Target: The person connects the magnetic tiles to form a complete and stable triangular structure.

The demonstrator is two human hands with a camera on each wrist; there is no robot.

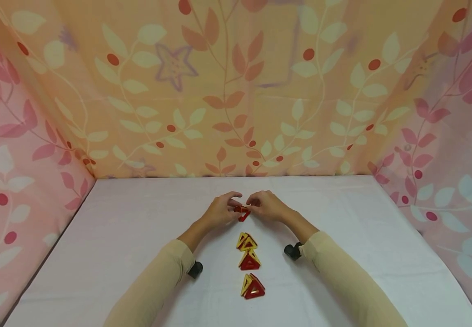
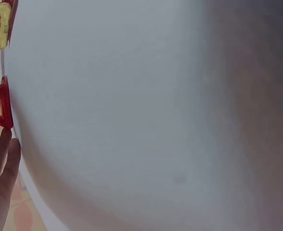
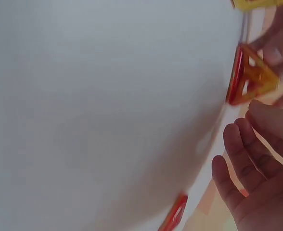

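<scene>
My left hand pinches a small red pyramid of triangular magnetic tiles near the far middle of the table. In the left wrist view its fingers lie just below the lower corner of the red tile. My right hand is close on the other side, fingers loosely bent. The right wrist view has that hand with its thumb and fingertips near the pyramid; whether they touch it I cannot tell. Left-hand fingertips show behind the pyramid there.
Toward me stand several tile pyramids in a line: a mostly yellow one, a red and yellow one and another. Another red tile shows low in the right wrist view. Patterned curtains surround the white table.
</scene>
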